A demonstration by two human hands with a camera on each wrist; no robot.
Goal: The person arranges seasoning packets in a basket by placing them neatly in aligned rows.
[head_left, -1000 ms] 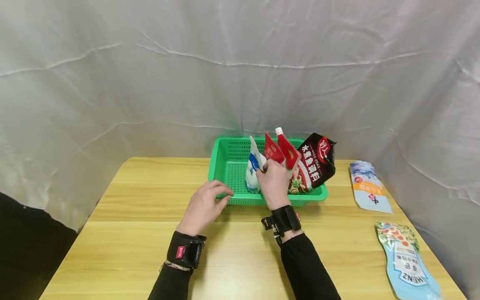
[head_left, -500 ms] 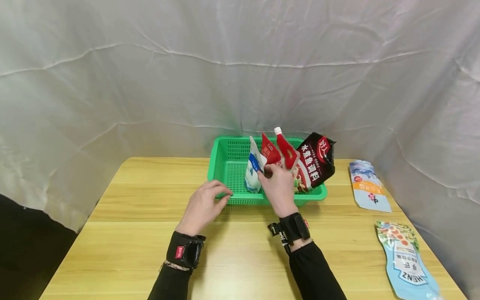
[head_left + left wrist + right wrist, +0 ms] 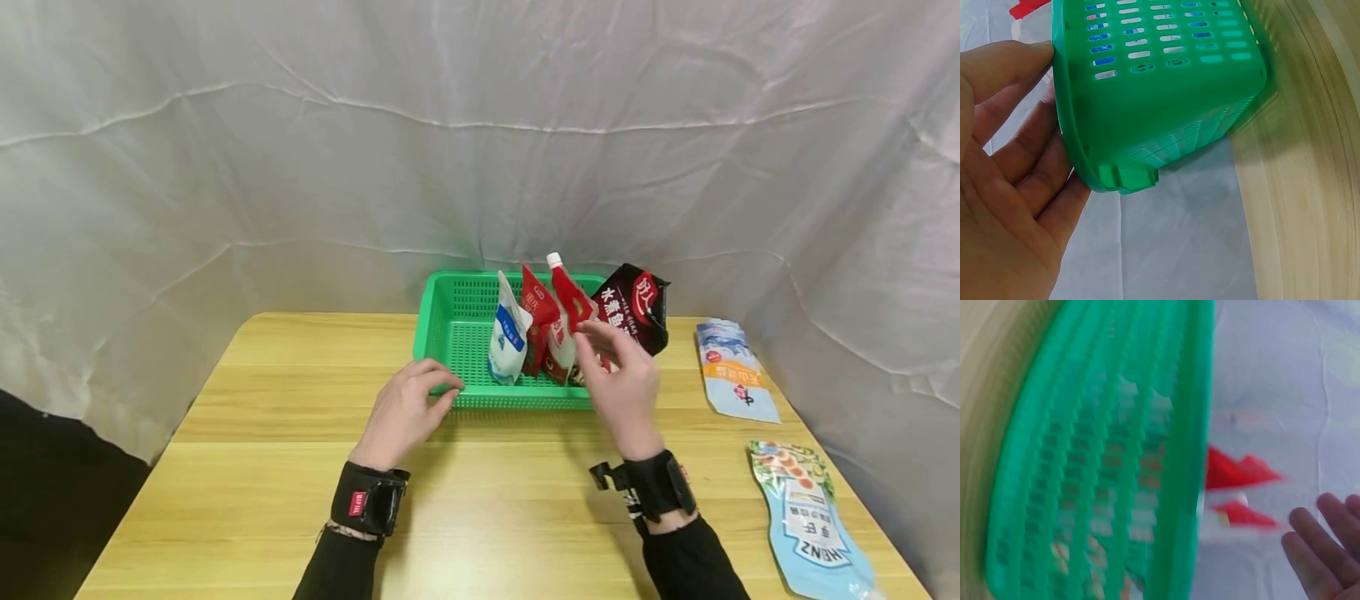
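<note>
1. My left hand [image 3: 408,412] rests on the wooden table [image 3: 247,467] with its fingers straight against the near left corner of the green plastic basket [image 3: 457,333]. The left wrist view shows my fingers [image 3: 1013,59] lying along the basket's rim [image 3: 1147,125], thumb side touching it. Nothing is gripped.

2. My right hand [image 3: 622,383] hangs in the air just in front of the basket's near right part, fingers loosely spread and relaxed, holding nothing. In the right wrist view my fingertips [image 3: 1316,550] show at the lower right, clear of the basket wall [image 3: 1085,487]; that view is blurred.

3. The basket sits at the far middle of the table, close to the white cloth backdrop [image 3: 300,150]. Four pouches stand in its right half, leaning against one another.

4. From left to right: a white and blue pouch [image 3: 508,342], a red pouch [image 3: 537,321], a red spouted pouch with a white cap [image 3: 567,304], and a dark pouch with red and white lettering [image 3: 633,304] leaning over the right rim.

5. My right fingers are nearest the spouted pouch and the dark pouch; I cannot tell whether they touch.

6. On the table to the right, well apart from the basket, lie a blue and orange pouch [image 3: 731,371] and, nearer to me, a pale blue Heinz pouch [image 3: 810,521], both flat.

7. Both wrists carry black straps over dark sleeves.
</note>
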